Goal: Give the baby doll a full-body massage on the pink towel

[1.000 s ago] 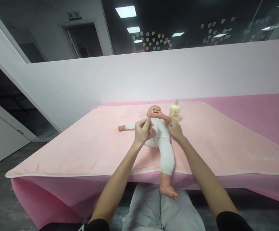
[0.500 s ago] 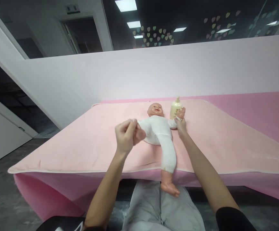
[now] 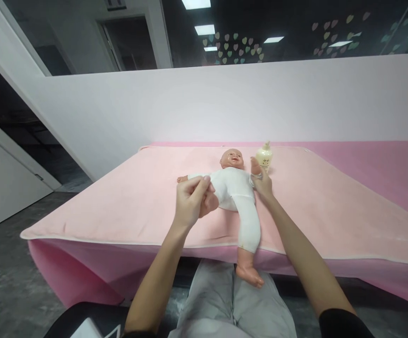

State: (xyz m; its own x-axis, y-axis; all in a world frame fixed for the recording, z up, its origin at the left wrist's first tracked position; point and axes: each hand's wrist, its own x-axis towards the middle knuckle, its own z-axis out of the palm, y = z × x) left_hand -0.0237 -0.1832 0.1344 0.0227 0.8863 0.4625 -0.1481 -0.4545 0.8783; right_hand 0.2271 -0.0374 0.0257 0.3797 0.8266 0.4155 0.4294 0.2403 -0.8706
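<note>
A baby doll [image 3: 234,183] in a white cloth body lies face up on the peach sheet [image 3: 119,206], head toward the wall. My left hand [image 3: 189,201] is closed beside the doll's hip, around the raised foot, which my fingers largely hide. My right hand [image 3: 263,185] grips the doll's arm [image 3: 256,169] at the white cuff, its small hand pointing up. The doll's other leg [image 3: 249,225] stretches toward me, with its bare foot over the table edge. Behind my right hand stands a pale yellow pump bottle [image 3: 265,157].
A white wall [image 3: 204,105] with a dark window above it borders the far side. Pink cloth [image 3: 84,267] hangs down in front of the table. My legs in grey trousers [image 3: 232,300] are below the edge. A white object [image 3: 87,328] sits at lower left.
My right hand has swung the doll's arm inward and more upright, away from the bottle. The doll's other arm now shows beyond my left hand. The camera view has shifted slightly.
</note>
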